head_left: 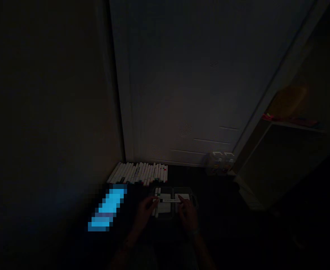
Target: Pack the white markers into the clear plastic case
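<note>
A white marker lies level between my hands, above a clear plastic case. My left hand pinches its left end, near a dark band. At the other end, the fingers of my right hand close on the marker. Two more white markers rest in the left side of the case. Pale panels show inside both halves of the case. Behind it, a long row of white markers lies side by side on the dark table. The scene is very dim, so fine detail is lost.
A bright blue pixelated screen lies left of my left arm. Two clear boxes with white handles stand at the back right. A pale panelled surface rises behind the table. To the right is a shelf unit with an orange-yellow object on top.
</note>
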A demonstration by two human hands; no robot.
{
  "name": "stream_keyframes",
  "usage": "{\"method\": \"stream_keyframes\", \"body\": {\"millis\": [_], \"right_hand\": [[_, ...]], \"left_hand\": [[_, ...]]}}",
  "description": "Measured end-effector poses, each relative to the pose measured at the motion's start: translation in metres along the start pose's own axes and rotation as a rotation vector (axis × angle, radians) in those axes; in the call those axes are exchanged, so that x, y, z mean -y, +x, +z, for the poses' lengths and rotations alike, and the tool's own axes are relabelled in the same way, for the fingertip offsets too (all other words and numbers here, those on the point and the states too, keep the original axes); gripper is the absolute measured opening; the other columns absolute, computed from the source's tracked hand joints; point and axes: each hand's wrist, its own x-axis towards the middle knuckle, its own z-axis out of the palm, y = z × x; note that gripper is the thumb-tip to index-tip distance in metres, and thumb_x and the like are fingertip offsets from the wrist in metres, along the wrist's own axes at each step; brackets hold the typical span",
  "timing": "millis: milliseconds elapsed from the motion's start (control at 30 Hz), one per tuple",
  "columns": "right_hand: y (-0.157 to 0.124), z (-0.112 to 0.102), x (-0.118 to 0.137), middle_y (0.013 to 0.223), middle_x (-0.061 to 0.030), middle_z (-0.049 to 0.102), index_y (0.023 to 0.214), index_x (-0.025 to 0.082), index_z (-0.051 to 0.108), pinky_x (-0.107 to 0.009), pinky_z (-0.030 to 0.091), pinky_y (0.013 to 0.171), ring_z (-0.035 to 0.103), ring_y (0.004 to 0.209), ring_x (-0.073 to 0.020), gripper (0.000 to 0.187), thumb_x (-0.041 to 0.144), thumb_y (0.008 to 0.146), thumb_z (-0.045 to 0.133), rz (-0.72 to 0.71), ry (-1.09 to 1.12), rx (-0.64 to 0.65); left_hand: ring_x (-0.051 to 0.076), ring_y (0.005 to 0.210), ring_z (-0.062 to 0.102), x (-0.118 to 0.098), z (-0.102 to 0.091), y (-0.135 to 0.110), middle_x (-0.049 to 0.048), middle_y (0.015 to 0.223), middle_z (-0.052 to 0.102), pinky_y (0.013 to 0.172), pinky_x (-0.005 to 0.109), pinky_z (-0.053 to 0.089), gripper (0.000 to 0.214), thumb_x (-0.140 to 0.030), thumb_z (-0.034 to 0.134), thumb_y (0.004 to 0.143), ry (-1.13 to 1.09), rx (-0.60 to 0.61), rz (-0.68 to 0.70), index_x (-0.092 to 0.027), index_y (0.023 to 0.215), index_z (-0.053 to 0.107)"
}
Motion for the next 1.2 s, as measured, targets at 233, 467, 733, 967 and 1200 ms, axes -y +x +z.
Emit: {"method": "stream_keyframes", "body": {"millis": [233, 467, 733, 967, 1200], "right_hand": [[0.001, -0.001, 0.003, 0.102, -0.0062, 0.061, 0.125, 0.025, 0.048, -0.034, 0.047, 0.084, 0.057, 0.095, -0.0182, 0.038, 0.021, 0.088, 0.041, -0.016, -0.014, -0.008], [0.001, -0.002, 0.004, 0.104, -0.0063, 0.060, 0.125, 0.025, 0.048, -0.034, 0.047, 0.084, 0.056, 0.097, -0.0186, 0.038, 0.021, 0.087, 0.042, -0.010, -0.017, -0.002], [0.001, 0.000, 0.000, 0.107, -0.0062, 0.059, 0.125, 0.025, 0.048, -0.035, 0.046, 0.087, 0.055, 0.100, -0.0190, 0.038, 0.021, 0.088, 0.042, 0.012, -0.018, 0.022], [0.001, 0.001, 0.001, 0.102, -0.0058, 0.061, 0.126, 0.026, 0.047, -0.033, 0.048, 0.083, 0.058, 0.095, -0.0182, 0.039, 0.021, 0.087, 0.043, -0.011, -0.031, -0.028], [0.000, 0.000, 0.000, 0.108, -0.0057, 0.060, 0.129, 0.026, 0.043, -0.033, 0.046, 0.086, 0.056, 0.099, -0.0179, 0.041, 0.021, 0.089, 0.042, -0.014, 0.020, 0.017]], "left_hand": [[0.024, 0.092, 0.062, 0.006, 0.001, 0.002, 0.0067, 0.093, 0.070, 0.085, 0.036, 0.047, 0.037, -0.048, 0.059, 0.068, 0.028, -0.030, 0.004, -0.017, 0.086, 0.067], [0.023, 0.092, 0.062, -0.005, 0.002, 0.000, 0.0051, 0.092, 0.070, 0.083, 0.034, 0.047, 0.034, -0.047, 0.056, 0.070, 0.018, -0.006, 0.008, -0.018, 0.086, 0.067], [0.022, 0.094, 0.061, -0.001, 0.001, 0.001, 0.0051, 0.095, 0.069, 0.086, 0.035, 0.045, 0.032, -0.044, 0.056, 0.072, 0.030, 0.016, 0.039, -0.019, 0.089, 0.066], [0.023, 0.093, 0.061, 0.000, 0.000, 0.001, 0.0056, 0.093, 0.069, 0.087, 0.034, 0.045, 0.034, -0.047, 0.056, 0.071, 0.041, 0.022, 0.039, -0.019, 0.087, 0.066], [0.022, 0.087, 0.062, 0.005, -0.001, 0.002, 0.0037, 0.087, 0.069, 0.081, 0.031, 0.047, 0.035, -0.050, 0.056, 0.070, 0.048, -0.036, 0.037, -0.018, 0.082, 0.066]]}}
